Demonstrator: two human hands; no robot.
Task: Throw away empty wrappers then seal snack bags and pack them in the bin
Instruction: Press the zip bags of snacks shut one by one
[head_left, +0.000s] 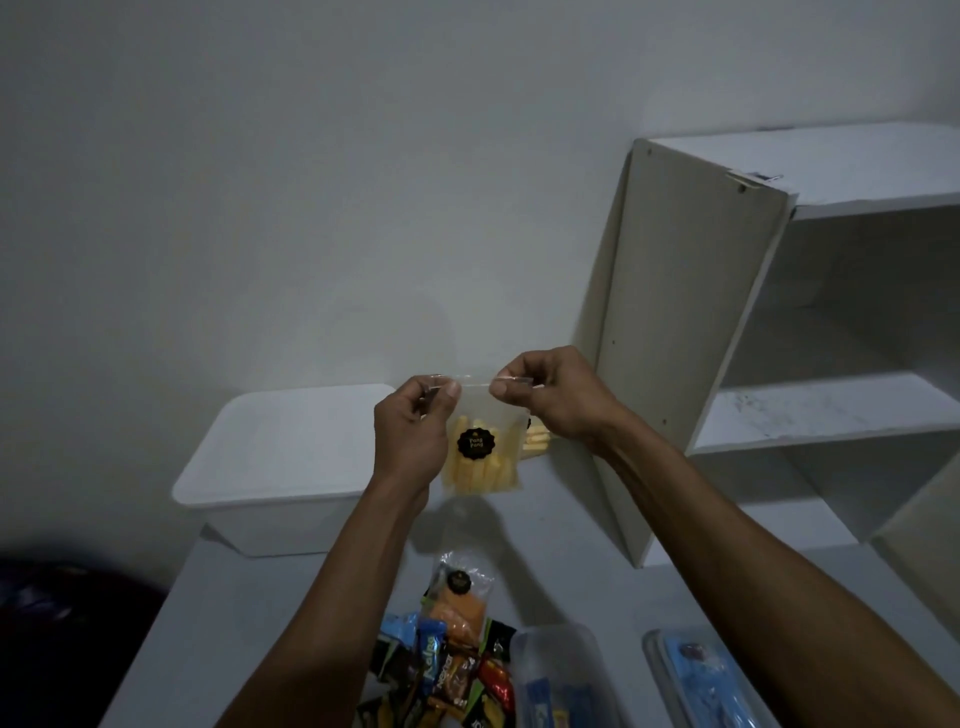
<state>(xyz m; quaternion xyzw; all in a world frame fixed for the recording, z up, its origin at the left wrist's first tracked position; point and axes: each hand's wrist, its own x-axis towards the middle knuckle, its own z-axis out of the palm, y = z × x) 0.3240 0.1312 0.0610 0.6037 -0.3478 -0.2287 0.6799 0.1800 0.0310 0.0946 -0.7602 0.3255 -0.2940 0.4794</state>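
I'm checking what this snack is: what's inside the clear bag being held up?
The clear bag holds pale yellow sticks, upright. A black round label covers some of them, and the left hand hides the bag's left edge.

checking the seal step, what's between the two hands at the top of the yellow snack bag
In the head view, only the bag's clear top strip spans between the left hand and right hand, which pinch the top corners of the yellow snack bag.
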